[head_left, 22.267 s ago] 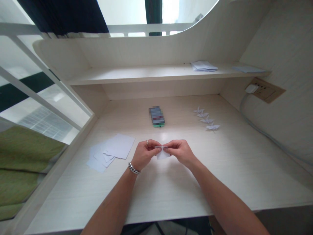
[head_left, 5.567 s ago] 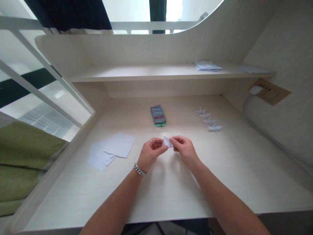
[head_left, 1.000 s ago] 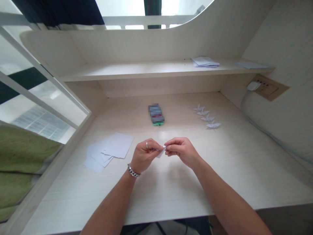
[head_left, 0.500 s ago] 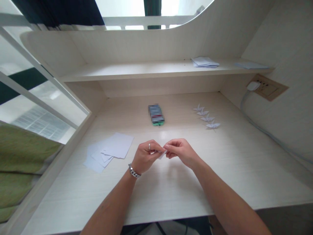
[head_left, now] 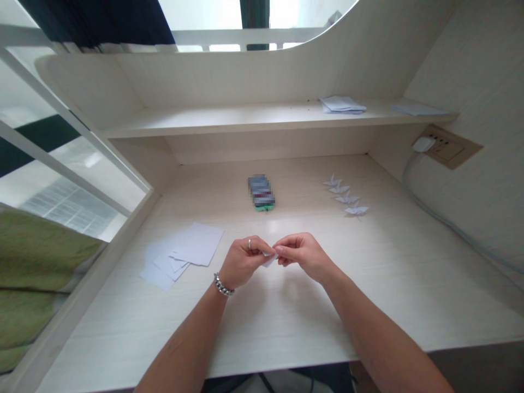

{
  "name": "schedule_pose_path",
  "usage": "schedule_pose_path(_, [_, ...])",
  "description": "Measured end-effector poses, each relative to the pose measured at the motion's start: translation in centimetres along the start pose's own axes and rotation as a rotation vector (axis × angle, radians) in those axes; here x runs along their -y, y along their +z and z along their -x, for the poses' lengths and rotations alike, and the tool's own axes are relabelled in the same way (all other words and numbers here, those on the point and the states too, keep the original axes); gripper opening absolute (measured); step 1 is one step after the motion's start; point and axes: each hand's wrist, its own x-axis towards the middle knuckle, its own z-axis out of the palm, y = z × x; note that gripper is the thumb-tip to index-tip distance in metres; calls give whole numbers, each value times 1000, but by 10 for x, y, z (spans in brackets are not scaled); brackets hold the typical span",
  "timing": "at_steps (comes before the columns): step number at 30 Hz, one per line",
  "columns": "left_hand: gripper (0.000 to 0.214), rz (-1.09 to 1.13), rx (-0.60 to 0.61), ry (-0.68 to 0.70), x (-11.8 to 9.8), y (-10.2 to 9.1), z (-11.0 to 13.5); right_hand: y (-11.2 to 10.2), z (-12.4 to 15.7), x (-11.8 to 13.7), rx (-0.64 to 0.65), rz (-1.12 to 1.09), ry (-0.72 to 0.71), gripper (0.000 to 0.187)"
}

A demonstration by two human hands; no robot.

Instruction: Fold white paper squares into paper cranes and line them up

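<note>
Between my hands, just above the desk (head_left: 311, 333), is a small piece of folded white paper (head_left: 269, 262). My left hand (head_left: 245, 259), with a ring and a chain bracelet, pinches it from the left between thumb and fingers. From the right, my right hand (head_left: 305, 255) pinches the paper's edge with thumb and forefinger, its fingertips close to those of the left. Much of the paper is hidden by the fingers. Several white folded paper cranes (head_left: 347, 199) stand in a slanting row beyond my right hand.
Loose white paper sheets (head_left: 196, 243) lie overlapping left of my hands. A blurred phone-like object with a green edge (head_left: 262, 192) lies ahead. More papers (head_left: 343, 105) rest on the shelf (head_left: 245, 115). A plug (head_left: 424, 144) with a grey cable sits in the right wall socket.
Both hands stay nearly in place, still pinching the paper. The left fingers have shifted very slightly, and a little more of the paper's fold shows between the fingertips.
</note>
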Motion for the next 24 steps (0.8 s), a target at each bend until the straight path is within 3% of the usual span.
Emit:
schedule_pose_path(6, [5,-35,-1,18,0,-1,0,-1,0,4,-14,-62,87,31])
schedule_pose_path(15, [5,-23,3,-38,-2,0,0,-2,1,2,21,36,12,32])
schedule_pose_path(24, [6,9,-16,-105,-2,3,0,0,1,3,0,74,50,32])
